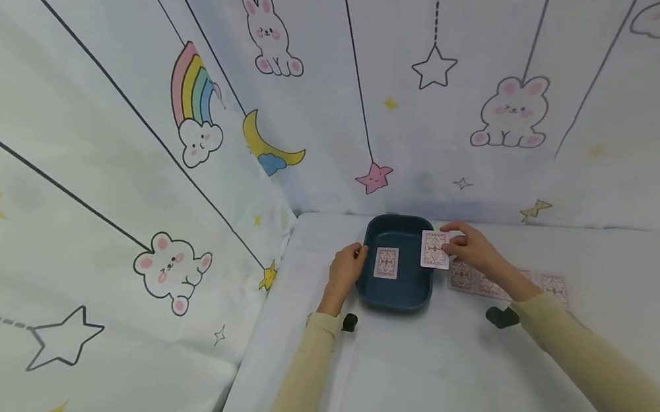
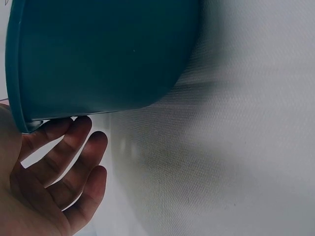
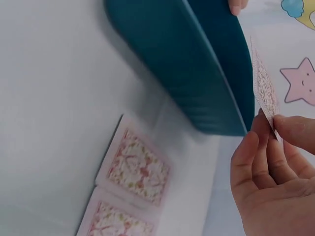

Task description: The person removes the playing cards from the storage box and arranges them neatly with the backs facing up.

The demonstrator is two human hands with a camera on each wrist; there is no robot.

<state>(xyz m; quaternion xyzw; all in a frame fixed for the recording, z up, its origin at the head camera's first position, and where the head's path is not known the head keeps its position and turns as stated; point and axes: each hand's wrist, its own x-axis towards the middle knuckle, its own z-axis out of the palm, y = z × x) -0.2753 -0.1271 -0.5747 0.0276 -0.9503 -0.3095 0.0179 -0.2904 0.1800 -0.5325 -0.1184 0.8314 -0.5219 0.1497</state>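
Note:
A teal plastic bin [image 1: 395, 303] stands on the white table with one patterned playing card [image 1: 386, 263] lying face down inside. My left hand [image 1: 346, 268] holds the bin's left rim; in the left wrist view its fingers [image 2: 81, 130] rest along the outer wall. Over the right rim, my right hand [image 1: 476, 252] pinches another playing card [image 1: 435, 250] at its edge, its red-patterned back up in the head view. Thumb and fingertips close on that card [image 3: 265, 86] in the right wrist view, where it tilts beside the bin's rim [image 3: 224, 73].
To the right of the bin lies a row of face-down cards [image 1: 555, 289], partly under my right forearm. White cloth [image 1: 504, 190] printed with rabbits and stars rises behind the table, and more hangs along the left side.

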